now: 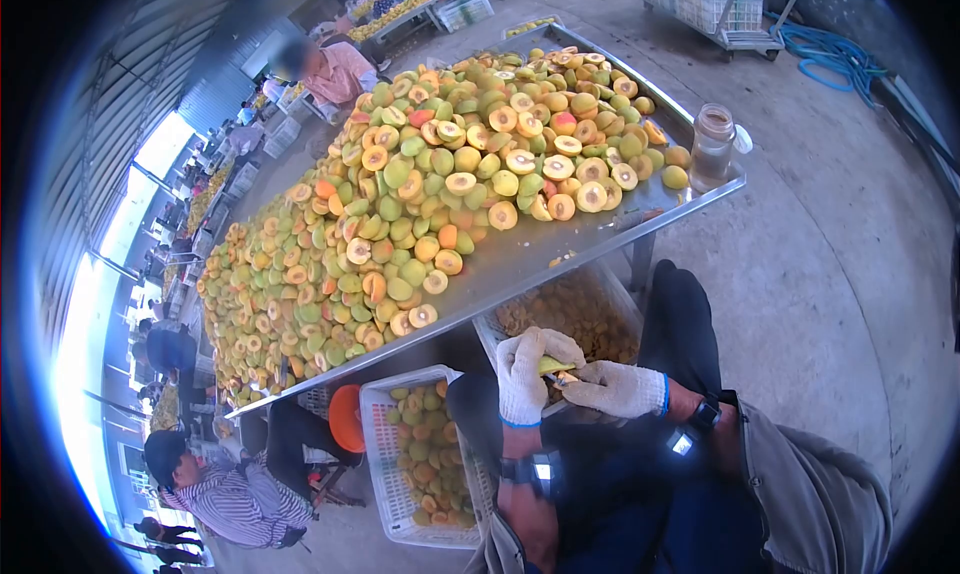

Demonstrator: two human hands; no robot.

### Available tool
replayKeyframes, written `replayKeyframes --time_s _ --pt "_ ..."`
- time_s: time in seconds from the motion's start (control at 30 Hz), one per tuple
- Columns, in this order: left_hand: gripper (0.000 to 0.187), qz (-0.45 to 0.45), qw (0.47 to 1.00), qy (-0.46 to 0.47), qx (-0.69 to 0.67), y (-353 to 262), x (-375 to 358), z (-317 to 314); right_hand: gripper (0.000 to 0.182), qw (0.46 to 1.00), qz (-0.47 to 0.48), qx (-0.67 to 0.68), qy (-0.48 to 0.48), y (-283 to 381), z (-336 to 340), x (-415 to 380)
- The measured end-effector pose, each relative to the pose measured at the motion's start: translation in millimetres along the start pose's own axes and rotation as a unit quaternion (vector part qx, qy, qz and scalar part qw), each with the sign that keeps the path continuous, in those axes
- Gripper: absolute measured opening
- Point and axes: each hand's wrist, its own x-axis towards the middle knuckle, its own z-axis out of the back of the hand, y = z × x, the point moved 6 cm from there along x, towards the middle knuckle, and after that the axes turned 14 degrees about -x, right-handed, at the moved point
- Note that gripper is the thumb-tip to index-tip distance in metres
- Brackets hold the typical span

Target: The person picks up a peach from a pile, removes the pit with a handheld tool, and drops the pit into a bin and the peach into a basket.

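Observation:
Both my hands wear pale knitted gloves and meet above a crate of brown pits (pixel 612 326) at my knees. My left hand (pixel 530 369) is closed around a yellow-green fruit half (pixel 549 365). In my right hand (pixel 625 389), the fingers are pinched on a small tool (pixel 565 378) whose tip is against the fruit; its shape is mostly hidden by the glove. Beyond my hands, a large heap of halved fruits (pixel 430 174), green, yellow and orange, covers much of a metal table (pixel 530 264). Many halves show their cut faces.
A jar (pixel 712 144) stands at the table's right corner. A white crate of fruit halves (pixel 378 454) is on the floor to the left, beside an orange container (pixel 346 418). A person in a striped shirt (pixel 240 504) sits lower left; another sits across the table.

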Motion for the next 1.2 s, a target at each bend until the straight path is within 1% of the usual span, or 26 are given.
replayKeyframes --time_s 0.07,0.1,0.13,0.17,0.2,0.27,0.3,0.33,0.37,0.5,0.57,0.6,0.67,0.7,0.77,0.8,0.87,0.9,0.97,1.0,1.03,1.07,1.1,1.13,1.17,1.2 --pt "0.051 -0.011 1.0 0.026 -0.006 -1.4 -0.7 -1.5 0.044 1.0 0.012 0.018 0.013 4.5 -0.6 -1.8" --pt "0.051 -0.009 1.0 0.028 -0.006 -1.2 -1.3 -2.7 0.044 1.0 0.011 0.02 0.011 -2.7 -3.9 3.0" --pt "0.05 -0.008 1.0 -0.004 -0.026 0.0 0.2 -0.5 0.043 0.987 0.117 -0.076 -0.083 -3.2 2.6 12.1" --pt "0.05 -0.008 0.998 -0.038 -0.047 2.1 0.8 1.7 0.043 0.945 0.218 -0.172 -0.172 5.1 7.7 10.8" --pt "0.05 -0.005 0.998 -0.037 -0.049 3.5 0.7 -0.1 0.043 0.945 0.216 -0.172 -0.174 -0.2 7.8 11.6" --pt "0.05 0.009 0.999 -0.054 0.005 3.5 2.0 0.9 0.041 0.953 0.2 -0.164 -0.155 -4.6 7.7 15.9" --pt "0.05 0.006 0.999 -0.054 0.005 2.7 3.2 1.6 0.041 0.953 0.202 -0.166 -0.154 6.4 11.0 10.1" --pt "0.05 0.0 1.0 -0.023 0.006 2.6 2.4 -1.2 0.04 0.992 0.102 -0.045 -0.055 10.1 6.5 2.2" --pt "0.051 -0.006 1.0 0.008 0.006 2.9 0.4 -3.7 0.039 0.996 -0.002 0.077 0.047 6.8 -3.6 -4.1" --pt "0.051 -0.03 0.998 0.049 -0.013 4.1 0.2 -2.3 0.038 0.993 0.015 0.088 0.081 2.0 -3.1 0.5" --pt "0.051 0.03 0.993 0.079 -0.084 10.6 -2.4 -4.8 0.035 0.983 0.003 0.134 0.127 -0.3 -5.9 -0.9" --pt "0.051 0.032 0.993 0.078 -0.084 15.9 -2.3 -2.0 0.035 0.983 0.001 0.136 0.127 -4.0 -4.6 1.3" --pt "0.052 0.021 0.97 0.11 -0.216 30.8 -2.3 2.9 0.032 0.97 -0.028 0.172 0.168 -16.4 -8.8 7.6" --pt "0.052 0.021 0.97 0.109 -0.217 36.4 -1.7 3.0 0.032 0.97 -0.028 0.172 0.168 -17.7 -7.9 9.3" --pt "0.053 0.045 0.927 0.055 -0.368 49.6 -0.3 8.4 0.034 0.96 -0.027 0.211 0.185 -18.9 -8.2 10.7" --pt "0.053 0.045 0.927 0.055 -0.369 51.1 1.7 10.3 0.034 0.96 -0.028 0.211 0.184 -21.8 -7.4 12.9" --pt "0.054 0.043 0.948 -0.056 -0.311 58.8 2.7 28.8 0.038 0.945 -0.017 0.268 0.188 -28.7 -9.3 18.6" --pt "0.054 0.04 0.947 -0.058 -0.313 57.2 4.3 28.6 0.038 0.945 -0.019 0.266 0.191 -36.0 -11.1 20.8" --pt "0.058 0.068 0.923 -0.155 -0.345 60.7 6.5 35.0 0.042 0.92 0.027 0.34 0.192 -41.3 -12.0 23.9" --pt "0.061 0.048 0.919 -0.15 -0.361 62.9 7.5 43.0 0.042 0.92 0.026 0.337 0.196 -38.2 -13.0 24.9" --pt "0.061 0.042 0.919 -0.152 -0.361 66.4 10.5 51.0 0.043 0.955 0.0 0.281 0.094 -40.1 -3.6 29.6" --pt "0.061 0.026 0.912 -0.166 -0.375 69.0 11.1 61.8 0.044 0.975 -0.026 0.222 -0.009 -42.3 6.0 34.0" --pt "0.061 0.01 0.903 -0.181 -0.389 62.8 10.7 67.0 0.044 0.975 -0.024 0.22 -0.001 -42.1 4.8 38.9" --pt "0.053 -0.001 0.907 -0.194 -0.374 55.6 8.8 72.8 0.044 0.983 -0.036 0.169 -0.067 -48.1 13.9 42.7" --pt "0.053 -0.008 0.907 -0.198 -0.372 47.3 4.0 77.8 0.044 0.983 -0.048 0.116 -0.133 -53.2 23.5 46.7" --pt "0.046 -0.112 0.973 -0.189 -0.067 12.5 -4.4 79.8 0.044 0.987 -0.039 0.068 -0.142 -55.9 24.4 55.5"
